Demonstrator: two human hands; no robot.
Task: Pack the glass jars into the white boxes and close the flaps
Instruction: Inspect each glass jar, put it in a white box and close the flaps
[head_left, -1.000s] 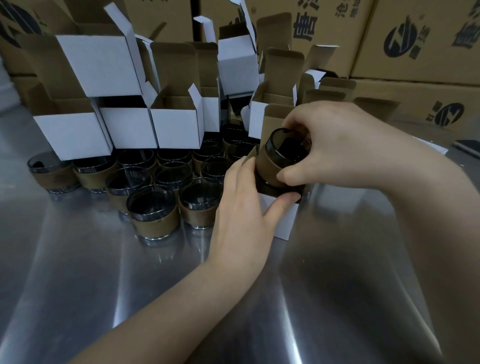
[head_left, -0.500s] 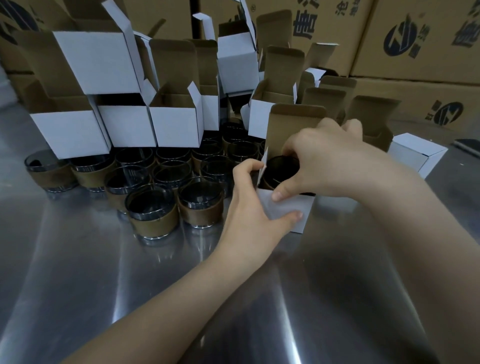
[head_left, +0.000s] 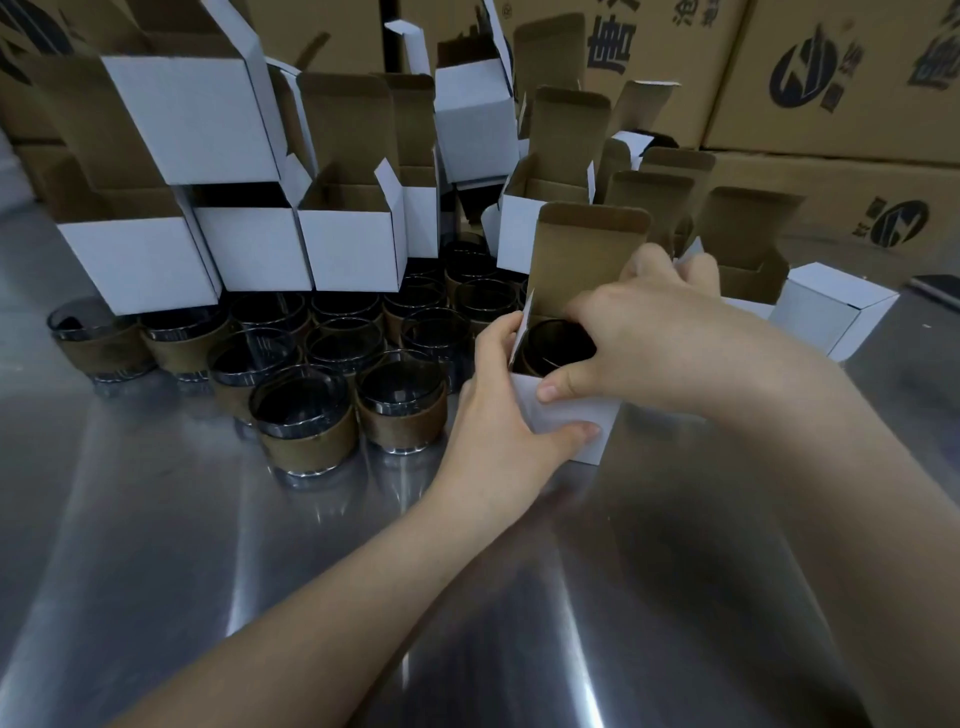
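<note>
Now gripping the small white cardboard box (head_left: 566, 423) at centre frame with the left hand (head_left: 498, 415), thumb across the front wall, to steady it on the shiny steel table (head_left: 311, 597). Clasping its rim with the right hand (head_left: 649, 338), thumb in front, fingers beyond, likely to fold the side flaps. Sunk fully inside, the dark glass jar with brown sleeve (head_left: 558, 345); tall brown lid flap (head_left: 587, 249) upright, not yet closed.

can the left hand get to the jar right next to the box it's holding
Probably yes: that jar stands beside the left hand, nothing between them, but the hand must let go of the box first.
</note>
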